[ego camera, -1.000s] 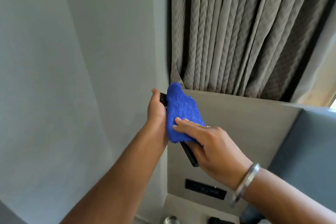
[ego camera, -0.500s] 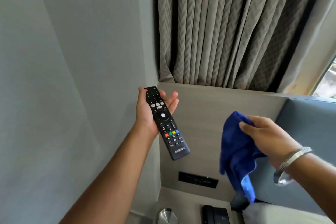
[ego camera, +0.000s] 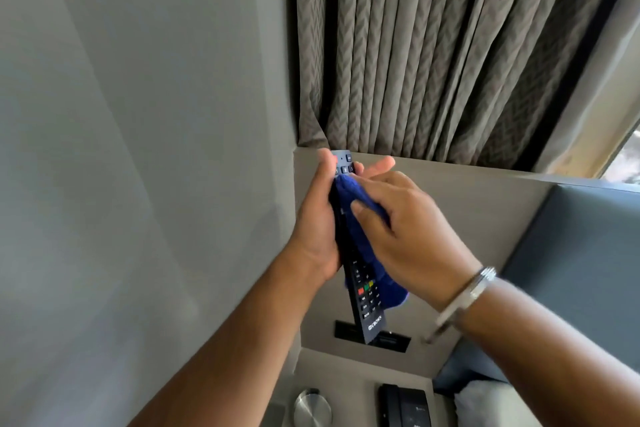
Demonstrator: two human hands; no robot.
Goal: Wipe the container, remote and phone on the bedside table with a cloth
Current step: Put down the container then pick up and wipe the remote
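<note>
My left hand point(ego camera: 317, 225) holds a black remote point(ego camera: 367, 302) up in front of the wall, buttons facing me, its lower end pointing down. My right hand point(ego camera: 405, 236) grips a blue cloth point(ego camera: 360, 243) and presses it against the middle of the remote's button face. The remote's top buttons show above the cloth. Below, on the bedside table point(ego camera: 349, 378), stand a round metal container point(ego camera: 311, 407) and a black phone point(ego camera: 403, 404), both partly cut off by the frame's bottom edge.
A grey wall fills the left. Grey patterned curtains point(ego camera: 433, 52) hang behind a beige headboard panel point(ego camera: 485, 211) with a dark socket strip point(ego camera: 391, 338). A blue padded headboard point(ego camera: 581, 270) and a white pillow point(ego camera: 485, 402) lie at the right.
Half a second ago my right hand held the cloth away to the right of the remote. It has come back left and now presses the cloth onto the remote's face.
</note>
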